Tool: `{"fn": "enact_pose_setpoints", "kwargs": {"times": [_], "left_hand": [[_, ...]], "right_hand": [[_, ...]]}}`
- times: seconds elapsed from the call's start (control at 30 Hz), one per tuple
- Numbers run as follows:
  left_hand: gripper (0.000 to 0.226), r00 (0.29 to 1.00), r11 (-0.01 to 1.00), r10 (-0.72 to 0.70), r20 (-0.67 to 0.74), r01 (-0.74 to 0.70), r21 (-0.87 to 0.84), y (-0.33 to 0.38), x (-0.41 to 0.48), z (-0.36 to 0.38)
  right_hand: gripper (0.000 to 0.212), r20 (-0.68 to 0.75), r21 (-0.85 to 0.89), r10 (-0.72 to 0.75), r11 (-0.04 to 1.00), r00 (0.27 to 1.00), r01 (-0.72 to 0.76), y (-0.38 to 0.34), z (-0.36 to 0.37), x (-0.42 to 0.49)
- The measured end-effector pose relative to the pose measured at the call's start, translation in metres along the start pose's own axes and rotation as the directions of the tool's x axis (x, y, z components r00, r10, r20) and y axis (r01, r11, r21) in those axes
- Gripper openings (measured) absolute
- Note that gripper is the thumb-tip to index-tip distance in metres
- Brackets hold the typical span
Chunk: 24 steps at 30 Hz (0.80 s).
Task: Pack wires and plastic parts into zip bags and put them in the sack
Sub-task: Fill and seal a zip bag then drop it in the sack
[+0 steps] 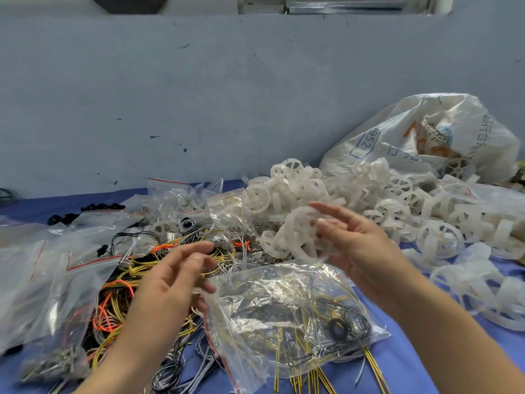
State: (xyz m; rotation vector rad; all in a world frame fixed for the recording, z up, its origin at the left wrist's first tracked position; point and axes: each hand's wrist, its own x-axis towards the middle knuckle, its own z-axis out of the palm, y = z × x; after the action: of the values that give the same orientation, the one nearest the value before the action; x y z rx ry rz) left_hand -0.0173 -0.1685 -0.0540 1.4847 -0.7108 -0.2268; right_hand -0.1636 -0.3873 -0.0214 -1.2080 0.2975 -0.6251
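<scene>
Right hand: raised above the desk, fingers partly curled, thumb and fingers gripping a white plastic part. It's wheel-shaped with spokes. Motion blur, so I can't tell if it's one piece or two.

Left hand: fingers loosely spread, tips right at the mouth edge of the zip bag. Too blurred to tell if they pinch the edge or just touch it.

The zip bag lies on the blue desk between the two forearms, mouth towards the left hand. It has yellow and black wires inside, and yellow-black wire ends stick out at the near side.

Wire pile: yellow, orange, grey and black loops, loose on the desk under and beyond the left hand.

More zip bags sit left of the wire pile, clear with red seal strips, some with contents. Another cluster of bags is further back, centre.

Small black parts lie behind the left bags, near the wall.

Heap of white plastic parts: beyond and right of the right hand, spreading along the right side of the desk.

Sack: white woven, printed, far right at the back against the blue-grey wall, touching the heap. One white wheel shows at its lower edge.
</scene>
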Motion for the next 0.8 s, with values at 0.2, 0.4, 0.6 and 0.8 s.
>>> {"fn": "enact_pose_setpoints", "kwargs": {"times": [0.2, 0.4, 0.6, 0.8], "left_hand": [[0.036, 0.949, 0.926, 0.167, 0.266, -0.244, 0.289, 0.005, -0.011, 0.015], [0.027, 0.938, 0.903, 0.212, 0.275, -0.296, 0.313, 0.002, -0.01, 0.009], [0.028, 0.93, 0.877, 0.223, 0.292, -0.322, 0.357, 0.002, -0.007, 0.003], [0.022, 0.932, 0.894, 0.178, 0.315, -0.287, 0.344, -0.002, -0.008, 0.0]], "right_hand": [[0.034, 0.226, 0.235, 0.167, 0.947, 0.96, -0.221, 0.04, 0.044, 0.0], [0.025, 0.268, 0.234, 0.209, 0.933, 0.94, -0.274, 0.052, 0.057, -0.004], [0.046, 0.312, -0.14, 0.084, 0.989, 0.946, -0.041, 0.049, 0.063, -0.003], [0.037, 0.296, -0.224, 0.054, 0.974, 0.954, 0.015, 0.051, 0.066, -0.007]]}}
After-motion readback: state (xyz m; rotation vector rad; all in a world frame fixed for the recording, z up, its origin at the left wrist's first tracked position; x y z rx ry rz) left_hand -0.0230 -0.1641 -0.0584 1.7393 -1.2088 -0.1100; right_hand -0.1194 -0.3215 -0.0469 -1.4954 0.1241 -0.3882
